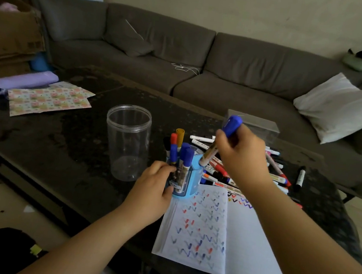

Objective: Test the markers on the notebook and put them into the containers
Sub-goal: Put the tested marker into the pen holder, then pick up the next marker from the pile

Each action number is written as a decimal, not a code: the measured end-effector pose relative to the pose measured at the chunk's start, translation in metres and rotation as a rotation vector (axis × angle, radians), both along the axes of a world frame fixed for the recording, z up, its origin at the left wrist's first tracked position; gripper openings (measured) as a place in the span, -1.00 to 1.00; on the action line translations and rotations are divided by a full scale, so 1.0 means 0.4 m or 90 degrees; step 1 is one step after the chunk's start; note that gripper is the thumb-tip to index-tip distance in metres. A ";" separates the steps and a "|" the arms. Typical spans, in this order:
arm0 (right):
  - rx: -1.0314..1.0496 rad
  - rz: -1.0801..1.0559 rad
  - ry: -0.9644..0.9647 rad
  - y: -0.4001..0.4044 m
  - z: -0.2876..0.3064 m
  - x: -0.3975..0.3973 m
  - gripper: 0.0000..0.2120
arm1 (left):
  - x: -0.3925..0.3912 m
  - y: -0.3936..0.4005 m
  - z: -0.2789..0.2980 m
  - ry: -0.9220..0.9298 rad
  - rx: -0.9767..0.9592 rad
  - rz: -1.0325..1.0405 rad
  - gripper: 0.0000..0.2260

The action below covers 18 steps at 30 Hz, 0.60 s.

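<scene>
Far left, the patterned paper (49, 100) and a purple roll (23, 81) lay on the dark table (74, 139), well apart from the action. Next along stood the clear jar (127, 142), upright, with nothing visible in it, probably waiting its turn as a second container. Then the left hand (154, 192), and there was the grip: fingers curled round the blue pen holder (187, 182), which stood at the top-left corner of the open notebook (221, 234), likely steadying it so it would not tip. Several capped markers (183, 155) already stood in it, caps up. Over to the right hand (242, 159), closed round a blue-capped marker (222, 141), held tilted with its cap high and its bottom end just over the holder's mouth, so this one looked on its way in. Beyond the hand, a heap of loose markers (279, 169) lay on the table just past the notebook, close enough to reach. The left page was full of coloured ticks, so plenty of testing was done, though that heap said plenty remained.
</scene>
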State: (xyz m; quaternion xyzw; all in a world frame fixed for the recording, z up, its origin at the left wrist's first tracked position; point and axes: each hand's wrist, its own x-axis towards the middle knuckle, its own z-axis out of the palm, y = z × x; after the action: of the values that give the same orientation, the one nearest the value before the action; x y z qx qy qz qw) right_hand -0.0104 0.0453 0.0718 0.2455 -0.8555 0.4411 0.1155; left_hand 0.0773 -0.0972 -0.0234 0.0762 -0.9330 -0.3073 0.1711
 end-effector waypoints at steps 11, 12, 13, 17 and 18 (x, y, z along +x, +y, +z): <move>0.272 0.098 -0.209 -0.014 -0.119 -0.042 -0.84 | -0.008 0.070 -0.031 -0.013 0.053 -0.055 -0.59; 0.286 0.112 -0.207 -0.014 -0.128 -0.042 -0.79 | -0.009 0.073 -0.035 -0.019 0.055 -0.056 -0.60; 0.287 0.121 -0.201 -0.012 -0.136 -0.042 -0.74 | -0.010 0.076 -0.039 -0.025 0.056 -0.057 -0.60; 0.207 0.095 -0.176 0.024 -0.161 -0.038 -0.63 | -0.018 0.100 -0.055 -0.042 0.052 -0.060 -0.64; 0.185 0.079 -0.167 0.041 -0.169 -0.037 -0.63 | -0.021 0.109 -0.057 -0.045 0.051 -0.065 -0.65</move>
State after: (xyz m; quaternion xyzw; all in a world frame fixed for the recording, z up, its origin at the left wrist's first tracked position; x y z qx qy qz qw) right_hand -0.0253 0.0617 0.0043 0.2520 -0.9010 0.3478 -0.0612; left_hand 0.0688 -0.0537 -0.0463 0.0461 -0.9281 -0.3498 0.1188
